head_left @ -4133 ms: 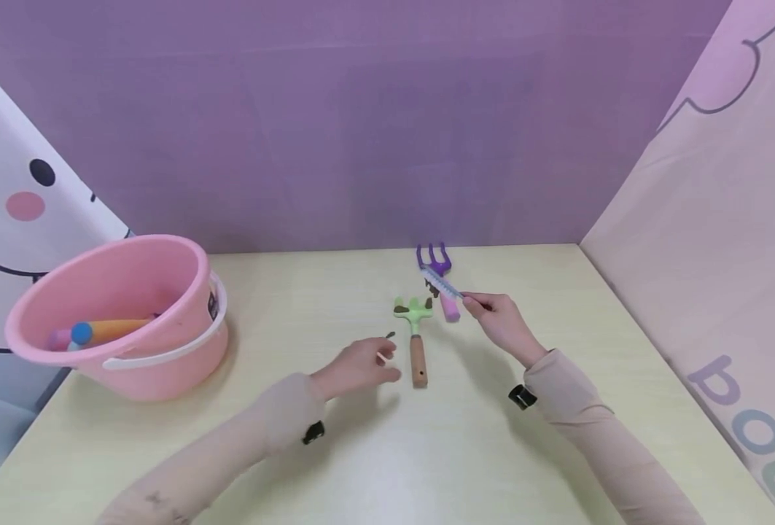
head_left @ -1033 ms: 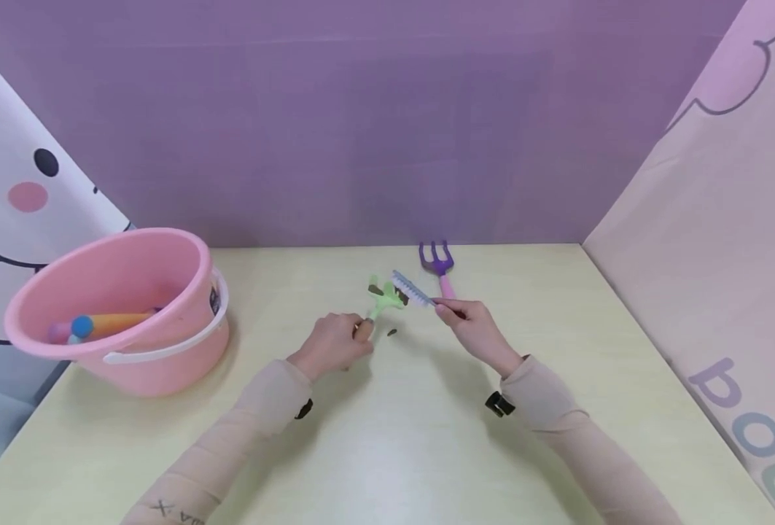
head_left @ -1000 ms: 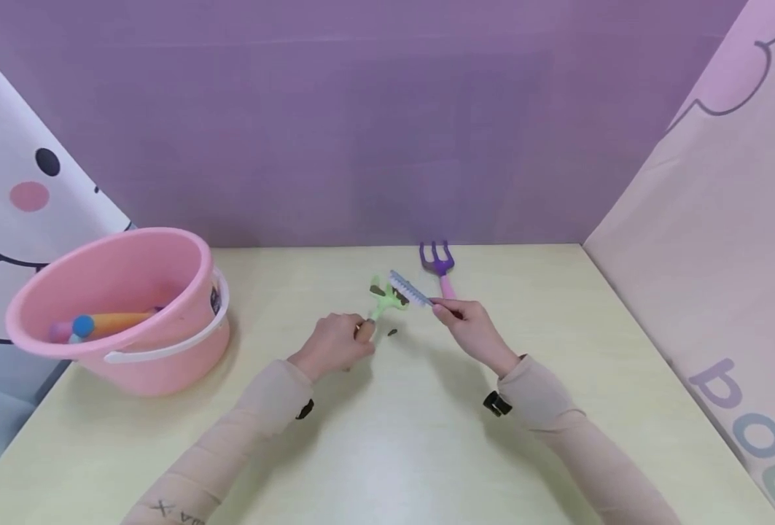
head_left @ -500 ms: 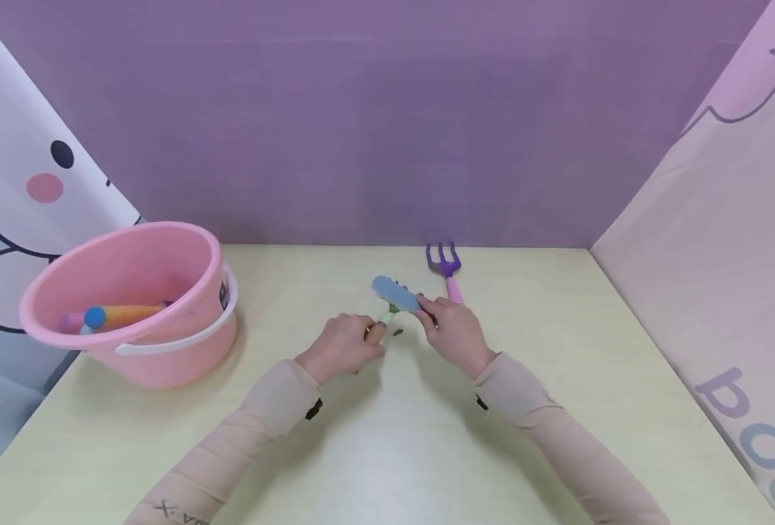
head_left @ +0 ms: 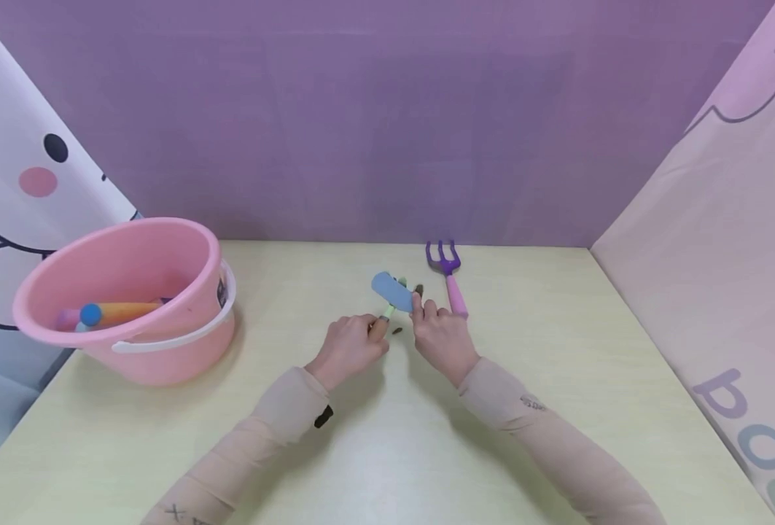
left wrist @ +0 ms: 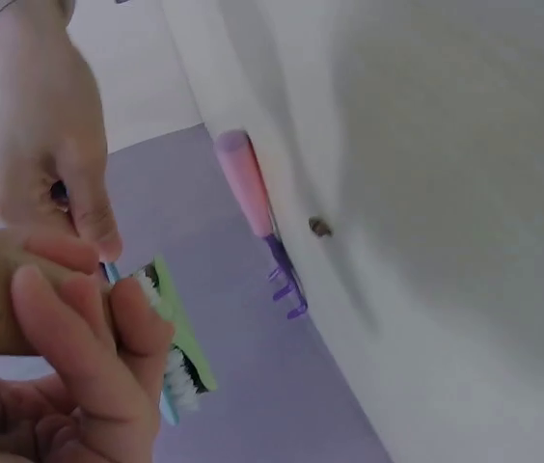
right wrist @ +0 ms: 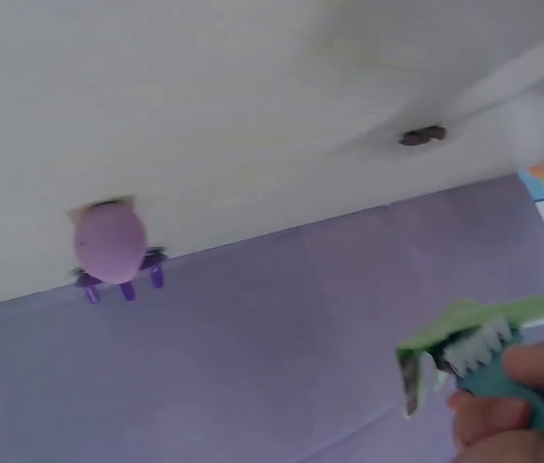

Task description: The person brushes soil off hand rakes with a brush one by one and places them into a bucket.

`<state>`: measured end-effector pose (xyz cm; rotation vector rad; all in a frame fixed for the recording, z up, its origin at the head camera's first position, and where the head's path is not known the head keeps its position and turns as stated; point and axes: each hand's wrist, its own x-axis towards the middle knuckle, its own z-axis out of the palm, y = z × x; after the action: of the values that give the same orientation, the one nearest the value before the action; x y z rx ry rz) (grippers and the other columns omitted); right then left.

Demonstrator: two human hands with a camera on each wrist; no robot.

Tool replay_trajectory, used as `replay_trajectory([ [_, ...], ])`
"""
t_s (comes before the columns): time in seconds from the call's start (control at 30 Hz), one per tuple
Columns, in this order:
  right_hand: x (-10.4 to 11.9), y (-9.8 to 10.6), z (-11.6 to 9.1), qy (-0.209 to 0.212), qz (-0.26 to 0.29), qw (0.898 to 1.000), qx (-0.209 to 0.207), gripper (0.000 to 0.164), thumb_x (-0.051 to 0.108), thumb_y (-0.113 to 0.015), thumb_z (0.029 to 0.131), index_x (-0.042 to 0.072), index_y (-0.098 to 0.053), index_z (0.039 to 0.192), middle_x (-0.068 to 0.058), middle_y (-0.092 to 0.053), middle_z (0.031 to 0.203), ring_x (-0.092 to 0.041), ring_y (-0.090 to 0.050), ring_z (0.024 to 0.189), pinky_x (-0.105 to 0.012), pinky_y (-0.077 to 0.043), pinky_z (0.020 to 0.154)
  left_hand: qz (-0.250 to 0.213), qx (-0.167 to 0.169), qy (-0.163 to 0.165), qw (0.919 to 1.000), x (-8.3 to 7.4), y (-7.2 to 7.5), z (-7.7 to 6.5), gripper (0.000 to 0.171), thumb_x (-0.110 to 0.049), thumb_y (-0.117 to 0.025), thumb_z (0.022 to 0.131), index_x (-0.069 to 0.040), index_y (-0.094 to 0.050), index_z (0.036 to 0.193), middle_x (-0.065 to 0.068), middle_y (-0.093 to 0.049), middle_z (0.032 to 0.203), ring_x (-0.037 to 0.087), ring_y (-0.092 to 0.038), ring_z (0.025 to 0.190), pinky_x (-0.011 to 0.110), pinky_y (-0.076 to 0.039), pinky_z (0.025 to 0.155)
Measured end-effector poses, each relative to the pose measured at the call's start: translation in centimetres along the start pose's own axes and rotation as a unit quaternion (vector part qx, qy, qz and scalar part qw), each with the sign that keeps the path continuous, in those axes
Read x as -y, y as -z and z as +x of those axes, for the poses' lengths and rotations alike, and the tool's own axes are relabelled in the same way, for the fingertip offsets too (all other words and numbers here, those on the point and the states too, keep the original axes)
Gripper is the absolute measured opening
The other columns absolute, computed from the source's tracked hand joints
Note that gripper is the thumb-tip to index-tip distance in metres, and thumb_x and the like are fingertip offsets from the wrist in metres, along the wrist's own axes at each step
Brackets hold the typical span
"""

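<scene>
My left hand [head_left: 348,346] grips the short wooden handle of a small garden rake [head_left: 388,312] with a light green head, held over the table. In my right hand [head_left: 446,341] is a blue brush [head_left: 392,290], its flat back up and covering most of the rake's head in the head view. White bristles [left wrist: 183,378] lie against the green rake head [left wrist: 185,328] in the left wrist view, with dark brown clumps beside them. The right wrist view also has the bristles [right wrist: 481,347] at the tines. A small brown crumb [head_left: 397,330] lies on the table below.
A purple hand fork [head_left: 442,264] with a pink handle lies near the back wall. At the left stands a pink bucket [head_left: 164,364] with a white handle, holding an orange, blue-ended item [head_left: 118,314] and other things. Printed cloth walls enclose the table.
The rake, at first lying on the table, has been picked up by my left hand. My right hand has moved left, bringing the brush, now turned bristles down, onto the rake's head.
</scene>
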<state>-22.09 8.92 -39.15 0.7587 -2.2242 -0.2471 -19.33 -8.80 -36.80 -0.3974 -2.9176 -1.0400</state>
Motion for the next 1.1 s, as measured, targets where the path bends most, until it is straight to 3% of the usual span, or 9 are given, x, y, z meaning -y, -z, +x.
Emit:
replay_trajectory([
  [0.23, -0.5, 2.0, 1.3, -0.013, 0.07, 0.993, 0.098, 0.029, 0.02, -0.062, 0.084, 0.0, -0.067, 0.105, -0.005, -0.057, 0.059, -0.011, -0.041, 0.038, -0.037, -0.051, 0.07, 0.011, -0.026, -0.001, 0.9996, 0.0, -0.9, -0.5, 0.014, -0.012, -0.053, 0.078, -0.012, -0.046, 0.065, -0.003, -0.04, 0.056, 0.009, -0.038, 0.047, 0.023, -0.034, 0.045],
  [0.33, -1.3, 2.8, 2.3, -0.029, 0.14, 0.975, 0.172, 0.029, 0.02, -0.058, 0.087, 0.001, -0.066, 0.107, -0.002, -0.054, 0.056, -0.011, -0.041, 0.042, -0.037, -0.052, 0.062, 0.024, -0.029, -0.004, 0.9993, -0.1, -0.7, -0.6, 0.016, -0.012, -0.052, 0.078, -0.013, -0.044, 0.064, -0.003, -0.039, 0.056, 0.009, -0.038, 0.048, 0.023, -0.034, 0.045],
  [0.4, -1.9, 3.1, 2.9, -0.058, 0.204, 0.949, 0.231, 0.031, 0.021, -0.054, 0.09, 0.001, -0.064, 0.112, 0.0, -0.048, 0.054, -0.009, -0.035, 0.043, -0.027, -0.042, 0.04, 0.042, -0.029, -0.016, 0.9986, -0.1, -0.7, -0.7, 0.018, -0.012, -0.051, 0.078, -0.013, -0.042, 0.063, -0.004, -0.037, 0.056, 0.008, -0.036, 0.049, 0.022, -0.032, 0.046],
  [0.53, -3.1, 2.9, 3.7, -0.124, 0.336, 0.878, 0.318, 0.03, 0.023, -0.049, 0.093, 0.002, -0.068, 0.105, 0.003, -0.039, 0.052, -0.008, -0.027, 0.044, -0.021, -0.027, 0.038, 0.076, -0.024, -0.038, 0.9961, 0.2, -0.5, -1.0, 0.021, -0.01, -0.051, 0.079, -0.014, -0.038, 0.063, -0.004, -0.034, 0.056, 0.007, -0.033, 0.048, 0.02, -0.029, 0.044],
  [0.67, -4.2, 2.4, 3.7, -0.168, 0.432, 0.815, 0.349, 0.038, 0.024, -0.046, 0.095, 0.008, -0.052, 0.061, 0.003, -0.032, 0.053, -0.009, -0.021, 0.042, -0.023, -0.026, 0.043, 0.089, -0.022, -0.034, 0.9952, 0.4, -0.4, -1.2, 0.021, -0.011, -0.053, 0.08, -0.014, -0.04, 0.064, -0.004, -0.035, 0.057, 0.007, -0.035, 0.049, 0.02, -0.03, 0.042],
  [0.77, -4.6, 2.3, 3.4, -0.194, 0.471, 0.787, 0.347, 0.037, 0.024, -0.046, 0.095, 0.006, -0.056, 0.064, 0.002, -0.032, 0.052, -0.009, -0.02, 0.041, -0.024, -0.027, 0.045, 0.081, -0.018, -0.03, 0.9961, 0.5, -0.3, -1.2, 0.017, -0.012, -0.054, 0.081, -0.014, -0.045, 0.066, -0.003, -0.04, 0.057, 0.008, -0.038, 0.049, 0.02, -0.033, 0.042],
  [0.87, -4.6, 2.2, 2.8, -0.208, 0.48, 0.79, 0.318, 0.031, 0.025, -0.047, 0.095, 0.003, -0.069, 0.1, 0.002, -0.034, 0.052, -0.009, -0.021, 0.041, -0.023, -0.026, 0.042, 0.079, -0.006, -0.038, 0.9961, 0.5, 0.0, -1.2, 0.013, -0.012, -0.054, 0.082, -0.013, -0.049, 0.069, -0.002, -0.044, 0.059, 0.008, -0.039, 0.048, 0.02, -0.033, 0.041],
  [0.93, -4.4, 2.2, 2.4, -0.208, 0.468, 0.812, 0.28, 0.034, 0.025, -0.048, 0.094, 0.006, -0.061, 0.12, 0.002, -0.035, 0.051, -0.009, -0.023, 0.041, -0.023, -0.024, 0.04, 0.078, 0.001, -0.042, 0.9961, 0.5, 0.2, -1.2, 0.012, -0.012, -0.055, 0.082, -0.013, -0.051, 0.071, -0.001, -0.047, 0.06, 0.008, -0.039, 0.048, 0.019, -0.033, 0.041],
  [1.1, -3.9, 1.7, 1.4, -0.128, 0.352, 0.918, 0.132, 0.033, 0.023, -0.055, 0.091, 0.007, -0.062, 0.119, -0.001, -0.049, 0.06, -0.008, -0.029, 0.042, -0.024, -0.028, 0.039, 0.039, 0.02, -0.012, 0.999, 0.2, 0.6, -0.8, 0.016, -0.013, -0.057, 0.082, -0.013, -0.05, 0.068, -0.002, -0.045, 0.058, 0.008, -0.039, 0.046, 0.02, -0.033, 0.041],
])
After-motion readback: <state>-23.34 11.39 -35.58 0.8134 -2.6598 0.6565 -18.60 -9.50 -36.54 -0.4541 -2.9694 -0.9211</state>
